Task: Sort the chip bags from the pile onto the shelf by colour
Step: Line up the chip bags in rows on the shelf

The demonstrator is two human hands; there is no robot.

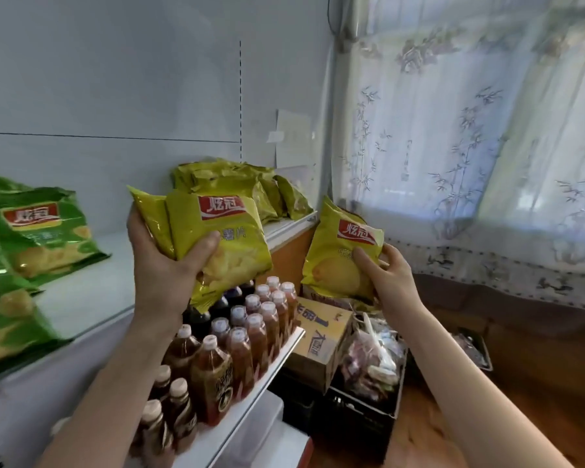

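Observation:
My left hand [164,261] grips two yellow chip bags [223,238] held together in front of the white shelf [92,292]. My right hand [385,275] holds another yellow chip bag [338,251] just right of the shelf's end. A stack of yellow chip bags [237,187] lies at the shelf's right end, behind the bags in my left hand. Green chip bags [38,238] lie on the shelf's left part, running off the frame's left edge.
A lower shelf holds several tea and dark drink bottles [237,346]. On the floor to the right stand a yellow cardboard box [321,336] and a black crate with wrapped snacks [372,363]. A curtained window [470,130] fills the right side.

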